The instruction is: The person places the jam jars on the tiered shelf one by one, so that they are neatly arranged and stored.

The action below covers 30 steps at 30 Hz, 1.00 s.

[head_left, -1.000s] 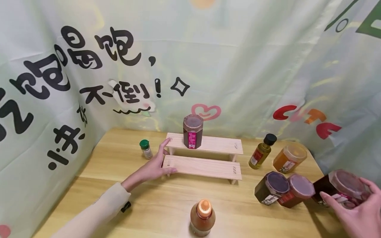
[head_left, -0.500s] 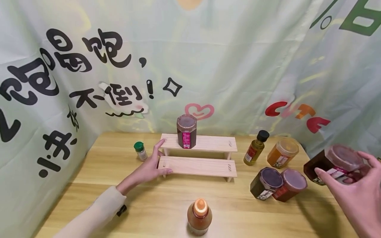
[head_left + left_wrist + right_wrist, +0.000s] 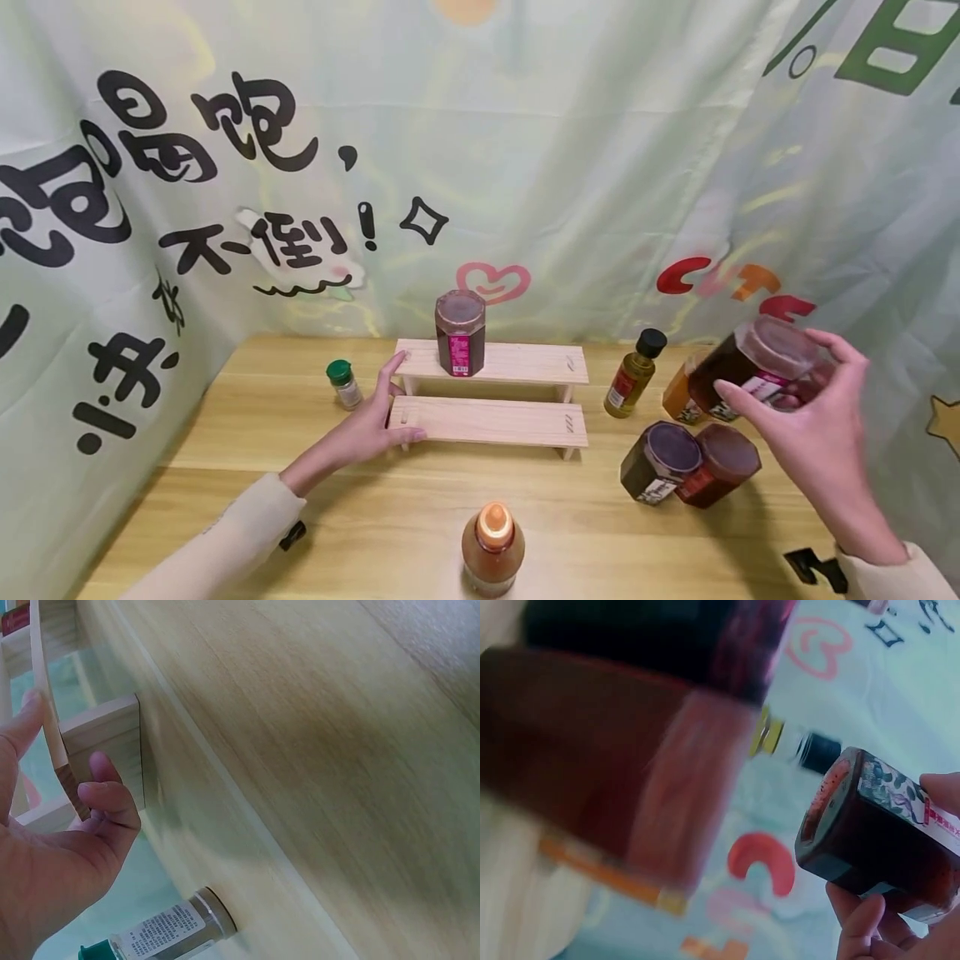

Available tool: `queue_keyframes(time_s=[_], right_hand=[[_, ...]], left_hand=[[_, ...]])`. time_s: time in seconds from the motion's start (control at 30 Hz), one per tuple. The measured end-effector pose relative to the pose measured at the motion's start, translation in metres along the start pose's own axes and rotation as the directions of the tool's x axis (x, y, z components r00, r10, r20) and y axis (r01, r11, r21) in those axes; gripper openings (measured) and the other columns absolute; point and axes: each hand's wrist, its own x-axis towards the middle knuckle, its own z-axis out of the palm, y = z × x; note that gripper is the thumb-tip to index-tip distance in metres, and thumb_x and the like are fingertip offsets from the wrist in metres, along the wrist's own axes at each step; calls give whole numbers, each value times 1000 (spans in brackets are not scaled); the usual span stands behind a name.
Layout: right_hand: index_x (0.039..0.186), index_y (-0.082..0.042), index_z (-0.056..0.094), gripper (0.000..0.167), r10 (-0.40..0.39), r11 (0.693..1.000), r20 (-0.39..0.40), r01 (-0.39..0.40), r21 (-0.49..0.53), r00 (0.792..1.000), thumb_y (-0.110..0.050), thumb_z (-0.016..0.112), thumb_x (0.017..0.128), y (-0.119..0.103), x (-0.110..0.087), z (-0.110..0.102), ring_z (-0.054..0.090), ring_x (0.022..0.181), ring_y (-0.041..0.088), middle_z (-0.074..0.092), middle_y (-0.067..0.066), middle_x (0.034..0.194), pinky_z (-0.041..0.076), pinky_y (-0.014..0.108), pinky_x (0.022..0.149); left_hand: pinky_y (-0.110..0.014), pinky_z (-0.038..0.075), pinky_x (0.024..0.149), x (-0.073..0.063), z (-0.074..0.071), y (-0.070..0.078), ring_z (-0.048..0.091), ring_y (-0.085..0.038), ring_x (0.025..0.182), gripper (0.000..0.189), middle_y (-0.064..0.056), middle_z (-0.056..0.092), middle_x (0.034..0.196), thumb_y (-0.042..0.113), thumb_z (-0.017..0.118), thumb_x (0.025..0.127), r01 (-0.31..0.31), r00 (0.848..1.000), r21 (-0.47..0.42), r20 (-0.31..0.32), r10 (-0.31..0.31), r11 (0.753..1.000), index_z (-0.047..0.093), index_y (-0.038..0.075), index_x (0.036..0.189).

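My left hand (image 3: 363,427) grips the left end of a two-step wooden shelf (image 3: 487,419). In the left wrist view, thumb and curled fingers sit on either side of its board (image 3: 54,724). My right hand (image 3: 821,421) holds a dark faceted jar (image 3: 738,371) tilted in the air, its label partly covered by fingers. From the right wrist view, the held jar (image 3: 877,832) has a patterned label. On the shelf's upper step stands another dark jar (image 3: 461,335) with a pink label. Below the held jar are a dark jar (image 3: 660,462) and a reddish jar (image 3: 718,467).
A black-capped oil bottle (image 3: 633,375) stands right of the shelf, beside a partly hidden orange jar (image 3: 681,392). Left of the shelf is a green-capped shaker (image 3: 344,385). An orange-topped sauce bottle (image 3: 493,550) stands at the front. A printed curtain (image 3: 585,167) hangs behind the table.
My right hand has lifted the dark jar off the right side and carried it up and leftward, now partly in front of the orange jar. The left hand keeps its grip on the shelf.
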Motion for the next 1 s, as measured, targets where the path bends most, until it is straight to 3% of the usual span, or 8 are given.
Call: queue_keyframes(time_s=[0.13,0.27,0.57,0.83,1.0], right_hand=[[164,-34,24,110,-49,999,55,48,15,997,-15,98,84,-16,6,20,62,101,8,50,-2,138,52,11,73],[163,-32,24,110,-96,995,108,94,21,990,-20,99,84,-29,10,43,65,92,11,56,5,137,53,14,70],[164,-31,20,108,-133,991,230,126,44,964,-33,96,87,-53,13,82,63,91,25,59,10,135,54,23,64],[161,-26,23,106,-188,982,272,180,54,944,-33,97,86,-67,14,114,64,85,26,60,11,130,55,27,61],[161,-26,25,105,-184,983,281,182,32,942,-34,97,85,-76,16,135,67,94,26,61,10,131,57,39,71]], left_hand=[[-53,55,93,0,-4,2,68,-27,101,125,-19,61,126,26,91,94,4,1000,3,-12,-4,1000,-4,35,174],[-55,54,93,-1,-7,3,68,-27,100,125,-20,60,125,25,92,93,-6,1000,8,-21,6,1000,-3,32,174],[-51,55,91,0,-2,-2,69,-24,97,127,-18,62,122,23,93,92,-10,1000,3,-10,10,1000,-3,33,174],[-52,55,92,-3,4,-2,69,-25,100,126,-18,63,123,26,92,92,-6,1000,-4,8,6,1000,-3,31,174],[-53,55,92,0,1,-2,69,-26,100,125,-20,62,124,25,92,93,-13,1000,-6,5,13,1000,-3,32,174]])
